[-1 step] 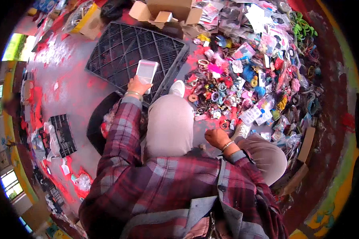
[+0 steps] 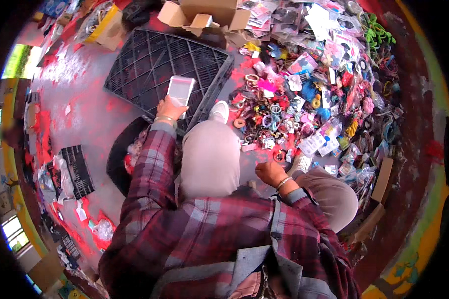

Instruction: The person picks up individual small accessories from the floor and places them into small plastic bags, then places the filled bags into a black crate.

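The left hand (image 2: 169, 108) grips one white-edged case (image 2: 181, 89) over one black crate (image 2: 139, 62), eleven o'clock; the right hand (image 2: 271, 173), four o'clock, is loosely clenched.

1. Looked steeply down from the wearer's head through a wide fisheye.
2. Sat close above the plaid shirt (image 2: 209, 229) at six o'clock.
3. Faced forward, toward the black crate (image 2: 144, 65) at eleven.

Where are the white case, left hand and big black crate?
White case (image 2: 181, 88): head view, middle of its face.
Left hand (image 2: 170, 108): head view, back of the hand.
Big black crate (image 2: 140, 62): head view, bare part of its ribbed surface.
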A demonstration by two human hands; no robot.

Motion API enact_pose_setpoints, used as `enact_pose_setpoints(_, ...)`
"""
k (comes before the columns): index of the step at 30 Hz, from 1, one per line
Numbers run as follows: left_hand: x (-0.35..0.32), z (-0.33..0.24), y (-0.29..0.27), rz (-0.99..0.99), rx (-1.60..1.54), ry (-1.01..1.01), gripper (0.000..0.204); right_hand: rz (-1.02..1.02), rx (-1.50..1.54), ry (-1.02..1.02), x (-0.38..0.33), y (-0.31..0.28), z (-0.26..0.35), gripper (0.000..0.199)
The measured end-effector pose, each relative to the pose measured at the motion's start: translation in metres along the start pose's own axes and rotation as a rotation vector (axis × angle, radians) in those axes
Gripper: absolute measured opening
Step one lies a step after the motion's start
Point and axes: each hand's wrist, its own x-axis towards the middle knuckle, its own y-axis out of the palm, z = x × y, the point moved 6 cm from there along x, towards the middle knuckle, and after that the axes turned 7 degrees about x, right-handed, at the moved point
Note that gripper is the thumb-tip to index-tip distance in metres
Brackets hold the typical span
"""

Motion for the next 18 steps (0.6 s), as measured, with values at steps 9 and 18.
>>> enact_pose_setpoints(9, 0.005, -0.036, -0.012, 0.022, 0.18, -0.055, 0.103, -0.088, -0.002, -0.049, 0.028, -0.009, -0.002, 0.016)
enact_pose_setpoints(18, 0.001, -0.018, -0.009, -0.177, 0.021, 0.008, 0.1, -0.141, -0.01, -0.027, 0.118, -0.085, 0.013, 0.023)
